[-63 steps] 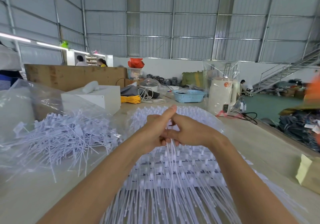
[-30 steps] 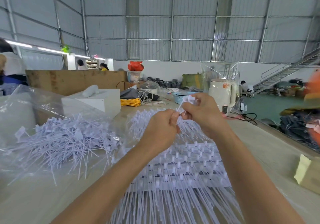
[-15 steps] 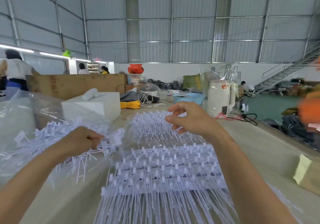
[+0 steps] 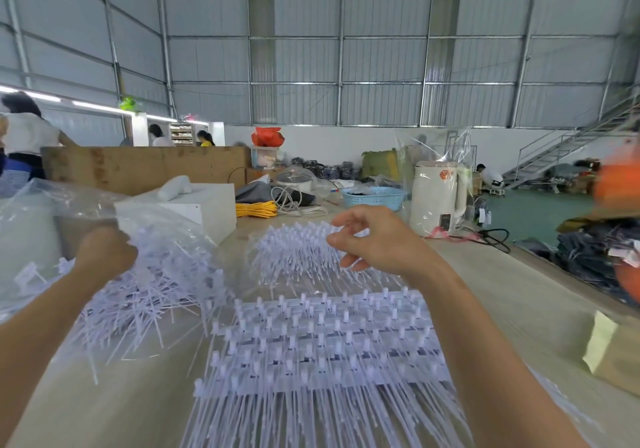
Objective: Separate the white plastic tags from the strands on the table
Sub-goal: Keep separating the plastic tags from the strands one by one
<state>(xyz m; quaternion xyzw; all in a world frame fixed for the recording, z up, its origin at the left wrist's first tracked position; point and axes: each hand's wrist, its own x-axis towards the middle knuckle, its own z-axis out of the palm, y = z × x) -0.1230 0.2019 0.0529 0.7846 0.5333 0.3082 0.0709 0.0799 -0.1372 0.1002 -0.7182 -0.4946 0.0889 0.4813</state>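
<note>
On the table (image 4: 491,309), joined white tags (image 4: 322,340) lie in rows in front, with a second bunch behind them. The right hand (image 4: 377,243) hovers over that far bunch, fingers spread and empty. Well apart, the left hand (image 4: 104,255) is curled at the loose pile (image 4: 152,295) by the clear bag (image 4: 52,205); whether it grips any tag I cannot tell

Tags (image 4: 311,340): white plastic, matt, joined in ribbed rows. Table (image 4: 512,309): pale wood grain, smooth. Bag (image 4: 52,205) at left edge: clear glossy plastic film, crinkled. Basket (image 4: 374,197): blue perforated plastic.
</note>
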